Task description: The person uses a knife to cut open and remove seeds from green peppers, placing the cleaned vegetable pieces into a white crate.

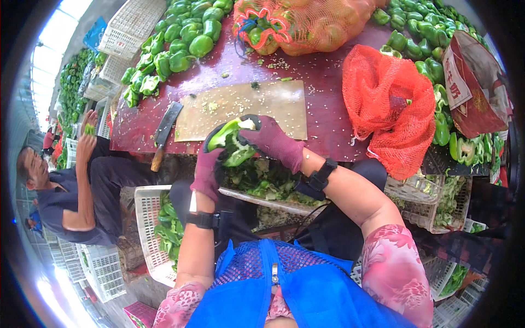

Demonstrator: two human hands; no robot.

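A cut-open green bell pepper (pixel 236 152) is held over the near edge of the red table, its pale inside facing up. My left hand (pixel 207 170), in a purple and black glove, wraps round its left side. My right hand (pixel 278 141), gloved alike, grips the pepper's upper right, fingers at a whitish part of its inside. Just beyond lies a tan cutting board (pixel 246 106) strewn with seeds. To its left rests a cleaver (pixel 167 124), its wooden handle over the table edge. Below my hands, a white crate (pixel 150 205) contains green pepper pieces.
Green bell peppers (pixel 188 33) pile up at the far left. An orange mesh sack (pixel 317 24) of peppers stands at the back. A red mesh bag (pixel 391 104) and a dark red paper bag (pixel 474 82) lie right. A seated person (pixel 71 202) is at left.
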